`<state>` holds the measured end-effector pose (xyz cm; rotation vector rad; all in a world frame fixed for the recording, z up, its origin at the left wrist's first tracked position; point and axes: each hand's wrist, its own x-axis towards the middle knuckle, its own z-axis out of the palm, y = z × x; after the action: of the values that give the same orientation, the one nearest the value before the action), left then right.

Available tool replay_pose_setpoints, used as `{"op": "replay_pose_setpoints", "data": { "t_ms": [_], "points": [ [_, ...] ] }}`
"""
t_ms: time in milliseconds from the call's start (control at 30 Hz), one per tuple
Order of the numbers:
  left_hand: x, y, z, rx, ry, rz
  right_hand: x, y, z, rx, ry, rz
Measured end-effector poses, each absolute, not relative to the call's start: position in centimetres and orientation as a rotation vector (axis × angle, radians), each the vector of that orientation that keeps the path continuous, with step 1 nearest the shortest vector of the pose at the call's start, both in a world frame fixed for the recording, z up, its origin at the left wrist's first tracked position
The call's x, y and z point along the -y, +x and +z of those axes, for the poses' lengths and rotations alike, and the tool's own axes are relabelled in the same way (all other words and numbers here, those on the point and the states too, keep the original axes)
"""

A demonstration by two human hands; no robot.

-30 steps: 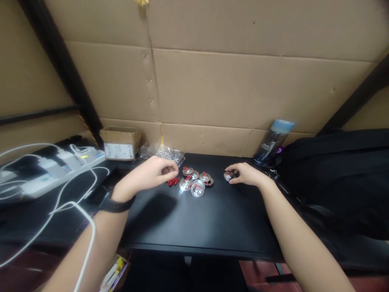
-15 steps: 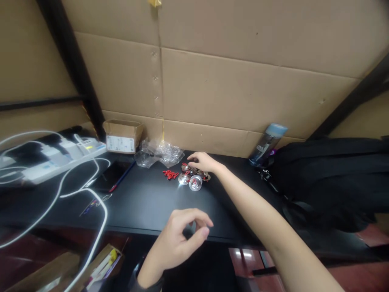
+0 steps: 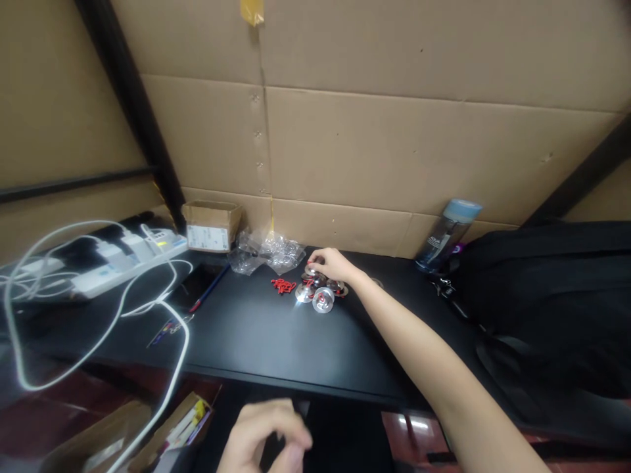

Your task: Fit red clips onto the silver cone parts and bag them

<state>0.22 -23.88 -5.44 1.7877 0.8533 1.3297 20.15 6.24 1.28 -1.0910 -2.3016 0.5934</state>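
Observation:
My right hand [image 3: 334, 264] reaches across the black desk [image 3: 276, 341] to a cluster of small shiny metal discs with red parts [image 3: 319, 295]; its fingers are curled down onto one disc at the back of the cluster. A little heap of loose red pieces [image 3: 282, 286] lies just left of the discs. My left hand [image 3: 266, 437] hangs below the desk's front edge, low in the view, blurred, with its fingers curled together; I cannot make out anything in it.
Crumpled clear plastic bags [image 3: 269, 250] and a small cardboard box [image 3: 211, 225] sit by the cardboard back wall. A power strip with white cables [image 3: 128, 257] lies left, a pen [image 3: 208, 297] beside it. A blue-capped bottle [image 3: 447, 233] and black bag [image 3: 552, 295] are right.
My left hand left the red pieces and dropped back below the desk edge. My right hand moved left from a lone disc onto the cluster of discs.

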Motion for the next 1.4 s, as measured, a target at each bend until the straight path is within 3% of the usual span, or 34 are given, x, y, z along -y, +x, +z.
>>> {"op": "replay_pose_setpoints", "data": {
  "t_ms": [233,367,467,667,967,1400],
  "points": [
    [10.7,0.9,5.2,-1.153,2.410,1.033,-2.0,22.5,1.5,1.693,-1.020,0.890],
    [2.8,2.5,5.0,-1.073,2.631,0.892,-0.1,22.7,1.3,1.261,-0.871,1.083],
    [0.0,3.7,3.1,-0.998,2.547,1.081,0.4,22.5,0.9,1.091,-0.836,1.131],
    [-0.2,3.9,0.1,-0.951,2.234,1.348,1.1,22.1,0.2,1.085,-0.865,1.132],
    [1.6,4.2,0.3,-0.858,1.993,1.336,3.1,21.2,0.5,1.348,-0.856,0.938],
    [1.1,2.7,1.5,-0.864,2.618,1.155,3.3,22.6,0.6,1.681,-0.849,0.809]
  ]
}}
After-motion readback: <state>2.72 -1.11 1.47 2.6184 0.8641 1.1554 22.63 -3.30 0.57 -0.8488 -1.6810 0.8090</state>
